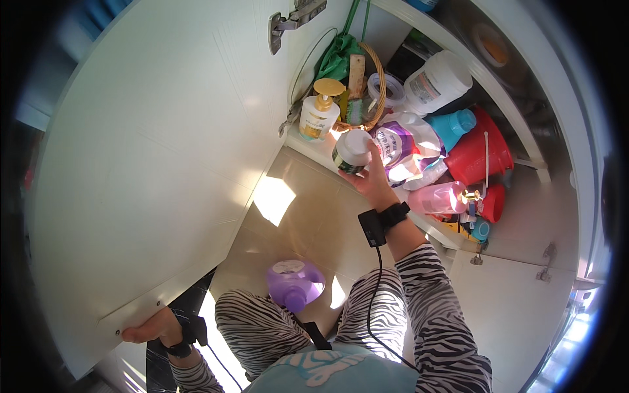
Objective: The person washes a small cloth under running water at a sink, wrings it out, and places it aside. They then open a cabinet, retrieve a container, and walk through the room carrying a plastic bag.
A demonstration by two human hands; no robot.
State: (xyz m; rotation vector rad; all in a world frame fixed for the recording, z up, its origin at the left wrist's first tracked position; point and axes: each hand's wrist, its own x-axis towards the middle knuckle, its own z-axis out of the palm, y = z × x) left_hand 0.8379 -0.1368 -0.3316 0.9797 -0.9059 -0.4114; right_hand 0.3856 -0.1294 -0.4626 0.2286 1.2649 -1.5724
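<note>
My right hand (369,178) grips a white-lidded jar (352,150) with a dark label, just in front of the cabinet shelf. At the lower left, my left hand (153,328) holds the edge of the white cabinet door (162,147), thumb on the inner face and fingers hidden behind it. Beside the jar stand a pump bottle with a yellow top (318,117) and a wicker basket (377,110) holding a wooden-handled brush (356,78). A white and purple detergent bag (400,142) lies just right of the jar. Between my knees, a purple detergent bottle (295,282) rests on the tiled floor.
Deeper inside are a large white bottle (435,81), a turquoise-capped bottle (454,127) and a red bucket (479,150). A pink pump bottle (437,197) lies near the shelf's front. A second door (511,294) stands open at right. The first door's hinge (287,24) juts out above.
</note>
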